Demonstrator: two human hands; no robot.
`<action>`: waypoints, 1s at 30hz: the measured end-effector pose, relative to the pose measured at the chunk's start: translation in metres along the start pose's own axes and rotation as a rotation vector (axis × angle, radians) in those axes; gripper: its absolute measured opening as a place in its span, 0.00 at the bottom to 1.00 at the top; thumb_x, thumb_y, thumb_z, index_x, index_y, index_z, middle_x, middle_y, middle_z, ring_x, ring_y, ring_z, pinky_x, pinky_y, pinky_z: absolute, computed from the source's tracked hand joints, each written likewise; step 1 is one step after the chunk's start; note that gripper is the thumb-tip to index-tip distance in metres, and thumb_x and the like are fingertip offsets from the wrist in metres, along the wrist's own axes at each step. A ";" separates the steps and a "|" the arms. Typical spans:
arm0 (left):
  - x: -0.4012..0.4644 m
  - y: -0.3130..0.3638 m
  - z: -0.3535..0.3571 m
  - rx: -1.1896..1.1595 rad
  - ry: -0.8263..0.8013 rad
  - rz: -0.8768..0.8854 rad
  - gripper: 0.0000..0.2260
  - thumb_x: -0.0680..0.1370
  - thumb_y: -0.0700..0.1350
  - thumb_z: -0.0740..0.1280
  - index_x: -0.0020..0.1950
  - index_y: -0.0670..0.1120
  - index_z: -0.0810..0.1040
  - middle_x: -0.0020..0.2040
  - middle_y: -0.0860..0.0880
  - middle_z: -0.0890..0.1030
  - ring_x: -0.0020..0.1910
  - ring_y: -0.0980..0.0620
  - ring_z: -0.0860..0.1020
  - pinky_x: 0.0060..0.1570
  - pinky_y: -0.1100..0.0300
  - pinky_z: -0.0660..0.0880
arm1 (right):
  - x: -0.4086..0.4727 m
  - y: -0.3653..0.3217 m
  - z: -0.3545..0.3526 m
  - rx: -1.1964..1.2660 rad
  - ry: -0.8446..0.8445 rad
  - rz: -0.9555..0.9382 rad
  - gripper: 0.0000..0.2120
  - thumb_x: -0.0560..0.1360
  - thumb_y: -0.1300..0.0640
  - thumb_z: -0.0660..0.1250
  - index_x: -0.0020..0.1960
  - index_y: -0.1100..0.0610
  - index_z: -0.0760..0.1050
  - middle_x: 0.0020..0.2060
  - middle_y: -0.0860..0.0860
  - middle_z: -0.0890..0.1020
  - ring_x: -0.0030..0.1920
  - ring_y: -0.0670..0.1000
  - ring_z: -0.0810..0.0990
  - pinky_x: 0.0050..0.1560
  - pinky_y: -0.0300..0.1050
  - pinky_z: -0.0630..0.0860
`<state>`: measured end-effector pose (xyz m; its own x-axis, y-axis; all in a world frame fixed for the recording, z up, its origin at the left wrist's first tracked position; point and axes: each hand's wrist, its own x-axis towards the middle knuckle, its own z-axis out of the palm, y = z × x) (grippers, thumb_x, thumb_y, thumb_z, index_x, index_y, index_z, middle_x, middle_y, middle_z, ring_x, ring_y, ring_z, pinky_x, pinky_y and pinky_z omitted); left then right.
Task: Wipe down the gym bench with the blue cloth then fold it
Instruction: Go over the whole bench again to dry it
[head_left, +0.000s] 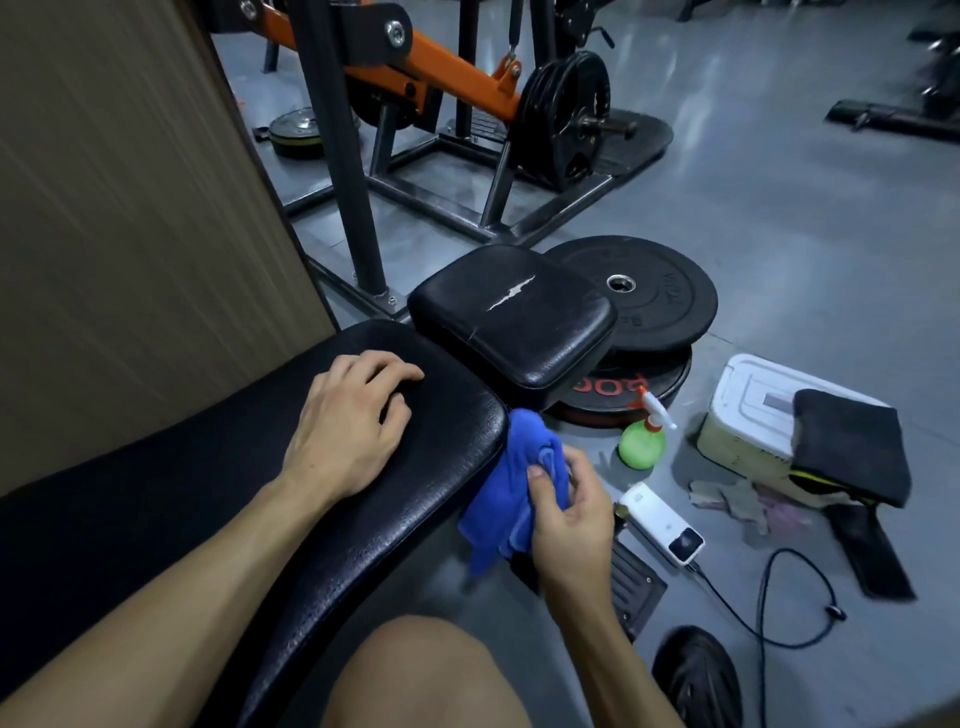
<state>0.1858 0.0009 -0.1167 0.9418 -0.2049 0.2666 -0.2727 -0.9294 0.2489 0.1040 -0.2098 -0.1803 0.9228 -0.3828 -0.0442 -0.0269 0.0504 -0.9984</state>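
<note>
Your long black padded vinyl gym bench (363, 519) runs from lower left up toward the centre. Its separate cracked black seat pad (511, 314) sits just beyond the end, tilted. Stacked black rubber weight plates (660, 306) lie on the floor right behind that pad.

Your left hand (353, 421) rests palm-down on top of the bench near its far end, fingers loosely bent, gripping nothing.

The crumpled blue terry cloth (511, 488) is off the top surface. It hangs bunched against the bench's right side edge, upper end touching the rounded corner, lower end dangling toward the floor. Long axis roughly vertical, along the side of the pad.

Your right hand (563, 512) holds it from the right, thumb and fingers closed round the bunch. That hand is the one on the cloth; the left is near but apart, up on the pad.

Judgement: wiping is in hand, at the side edge. The unwiped run lies up and left of your fingers, and toward you along the bench.

A green plastic spray bottle with orange trigger (644, 441) stands on the floor just right of the cloth. A white power bank (662, 522) lies near your right wrist, cable trailing.
</note>
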 end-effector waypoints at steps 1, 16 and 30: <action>0.000 0.000 0.000 0.000 0.000 -0.003 0.15 0.79 0.49 0.57 0.63 0.56 0.77 0.63 0.58 0.75 0.64 0.51 0.69 0.62 0.53 0.65 | 0.001 0.001 -0.009 0.053 -0.018 0.028 0.08 0.80 0.63 0.66 0.50 0.51 0.80 0.42 0.51 0.84 0.43 0.50 0.81 0.50 0.53 0.77; 0.000 -0.001 0.003 -0.028 0.014 -0.024 0.15 0.80 0.50 0.57 0.63 0.56 0.78 0.63 0.60 0.75 0.63 0.53 0.70 0.63 0.55 0.64 | 0.033 -0.001 0.049 -0.140 0.018 -0.302 0.21 0.82 0.50 0.62 0.74 0.43 0.69 0.81 0.40 0.47 0.80 0.44 0.43 0.78 0.37 0.46; 0.003 -0.002 0.003 -0.018 0.003 -0.028 0.16 0.79 0.51 0.57 0.63 0.55 0.78 0.62 0.59 0.75 0.62 0.53 0.70 0.62 0.56 0.63 | 0.074 -0.009 0.031 -0.169 0.076 -0.208 0.23 0.83 0.50 0.59 0.76 0.37 0.62 0.79 0.36 0.43 0.77 0.34 0.45 0.68 0.25 0.52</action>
<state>0.1896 0.0013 -0.1197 0.9484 -0.1785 0.2620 -0.2501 -0.9290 0.2727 0.1846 -0.2102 -0.1734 0.8839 -0.4370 0.1664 0.0909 -0.1884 -0.9779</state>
